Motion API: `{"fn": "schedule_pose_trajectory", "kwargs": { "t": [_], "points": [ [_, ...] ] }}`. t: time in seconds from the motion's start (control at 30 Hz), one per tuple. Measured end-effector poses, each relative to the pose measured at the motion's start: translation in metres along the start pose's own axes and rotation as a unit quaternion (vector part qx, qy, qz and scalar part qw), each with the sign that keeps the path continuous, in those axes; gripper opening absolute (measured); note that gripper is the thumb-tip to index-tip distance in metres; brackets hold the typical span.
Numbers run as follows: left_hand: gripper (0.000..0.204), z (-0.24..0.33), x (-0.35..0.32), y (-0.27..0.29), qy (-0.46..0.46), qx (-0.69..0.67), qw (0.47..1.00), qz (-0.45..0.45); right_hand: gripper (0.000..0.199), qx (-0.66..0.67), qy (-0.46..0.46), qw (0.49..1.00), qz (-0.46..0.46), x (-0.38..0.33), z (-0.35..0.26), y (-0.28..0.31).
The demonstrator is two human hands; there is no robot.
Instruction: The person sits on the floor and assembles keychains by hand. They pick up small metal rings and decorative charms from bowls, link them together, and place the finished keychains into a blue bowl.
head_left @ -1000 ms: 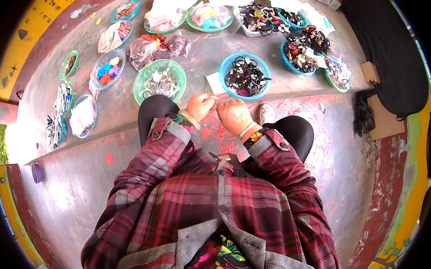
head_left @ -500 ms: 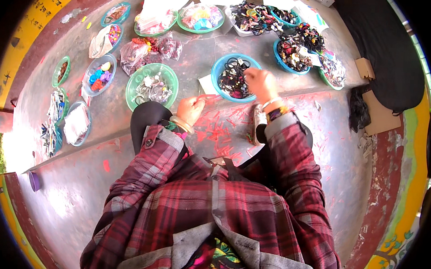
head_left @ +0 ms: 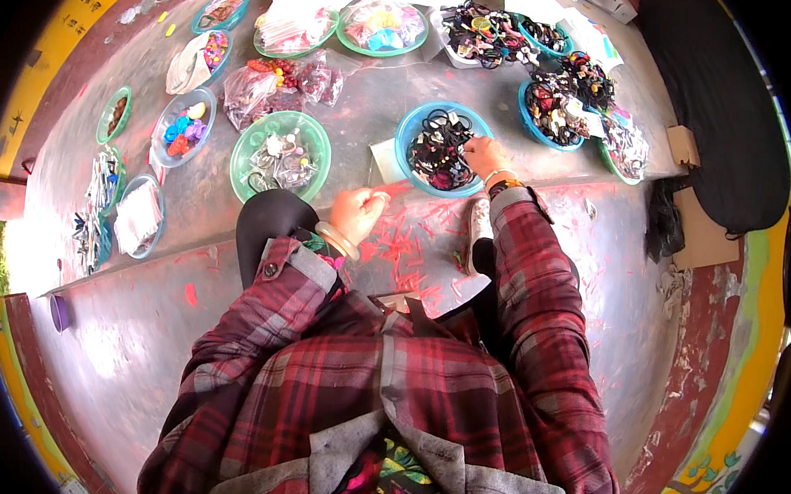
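Note:
A blue bowl (head_left: 405, 165) in front of me is filled with tangled black hair ties (head_left: 442, 141), some bearing small coloured bits. My right hand (head_left: 488, 157) is over the bowl's right side, fingertips bent down against the hair ties. What those fingers pinch, if anything, is too small to make out. My left hand (head_left: 357, 215) is closed above my left knee, thumb against fingers. Whatever it holds cannot be made out; reddish strips lie just past its fingertips. A green bowl (head_left: 323, 162) of small clear packets stands beyond that hand.
Red strips (head_left: 401, 252) litter the floor between my feet. Several more bowls stand around: a blue bowl (head_left: 528, 120) of hair ties at right, a pale basin (head_left: 158, 136) of coloured pieces at left. Bagged red items (head_left: 259, 95) lie behind the green bowl. A black bag (head_left: 665, 219) sits far right.
My right hand has come down from above the bowl's right rim onto the hair ties. My left hand stays closed and sits slightly lower in view. The whole view has shifted a little.

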State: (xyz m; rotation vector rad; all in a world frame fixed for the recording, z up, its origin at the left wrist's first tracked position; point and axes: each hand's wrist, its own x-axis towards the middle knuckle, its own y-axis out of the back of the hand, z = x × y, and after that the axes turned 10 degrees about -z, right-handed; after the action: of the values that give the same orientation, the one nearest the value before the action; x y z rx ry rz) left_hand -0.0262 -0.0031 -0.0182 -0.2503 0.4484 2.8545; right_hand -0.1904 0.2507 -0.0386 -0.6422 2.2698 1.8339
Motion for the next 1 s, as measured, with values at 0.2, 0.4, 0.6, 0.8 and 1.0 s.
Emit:
{"fn": "schedule_pose_trajectory", "kwargs": {
  "t": [0.2, 0.4, 0.6, 0.8, 1.0],
  "points": [
    [0.022, 0.001, -0.001, -0.004, 0.0, 0.004, 1.0, -0.008, 0.042, -0.02, 0.041, 0.997, 0.06, 0.017, -0.035, -0.014],
    [0.022, 0.009, -0.004, -0.003, 0.02, 0.024, 0.999, -0.026, 0.025, -0.054, 0.052, 0.997, -0.004, 0.035, -0.046, -0.023],
    [0.023, 0.022, -0.008, 0.002, 0.029, 0.052, 0.997, -0.041, 0.018, 0.001, 0.005, 1.0, 0.015, 0.05, -0.04, -0.037],
    [0.023, 0.025, -0.007, 0.003, -0.019, 0.06, 0.998, -0.015, 0.013, 0.261, 0.071, 0.961, 0.065, 0.057, -0.005, -0.014],
    [0.025, 0.017, -0.009, 0.003, 0.02, 0.076, 0.997, -0.017, 0.01, 0.622, 0.106, 0.771, -0.086, 0.017, -0.012, 0.04]
  ]
}}
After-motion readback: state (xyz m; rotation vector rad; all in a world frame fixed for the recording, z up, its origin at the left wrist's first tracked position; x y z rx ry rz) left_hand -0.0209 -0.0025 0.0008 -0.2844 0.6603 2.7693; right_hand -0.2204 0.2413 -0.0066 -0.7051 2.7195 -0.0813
